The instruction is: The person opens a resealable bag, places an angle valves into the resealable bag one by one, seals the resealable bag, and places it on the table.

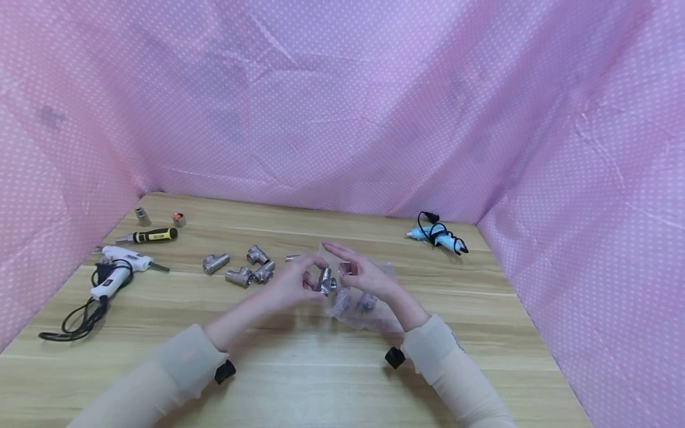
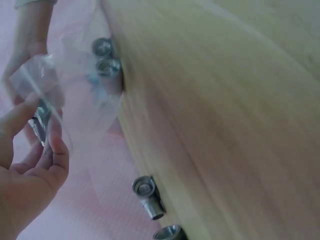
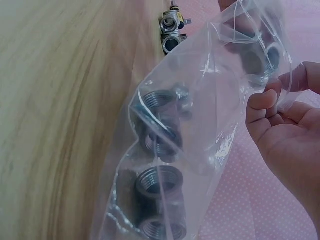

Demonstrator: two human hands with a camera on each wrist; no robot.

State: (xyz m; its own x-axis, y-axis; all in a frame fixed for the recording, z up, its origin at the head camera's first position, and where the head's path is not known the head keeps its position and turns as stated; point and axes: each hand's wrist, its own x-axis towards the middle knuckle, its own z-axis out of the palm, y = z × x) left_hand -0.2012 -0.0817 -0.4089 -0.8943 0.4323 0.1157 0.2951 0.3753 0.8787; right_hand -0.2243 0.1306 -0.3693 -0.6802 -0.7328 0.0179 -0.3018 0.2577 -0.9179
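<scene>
Between its thumb and fingers, my left hand (image 1: 291, 280) pinches a shiny metal tee pipe fitting (image 1: 326, 282) at the mouth of a clear plastic bag (image 1: 387, 321). My right hand (image 1: 370, 279) grips the bag's edge, with curled fingers (image 3: 263, 100) on the film in the right wrist view. More threaded metal fittings (image 3: 160, 182) lie inside the bag, which rests partly on the table. Left of the hands, several loose tee fittings (image 1: 216, 263) lie grouped on the wood. One more fitting (image 1: 291, 258) is partly hidden behind my left hand.
At the left lie a white glue gun (image 1: 109, 282) with a black cord and a yellow-black screwdriver (image 1: 155, 235). Two small metal cylinders (image 1: 142, 216) stand beyond them. A blue glue gun (image 1: 436, 236) lies back right. Pink dotted cloth (image 1: 321, 119) surrounds the wooden table (image 1: 299, 380).
</scene>
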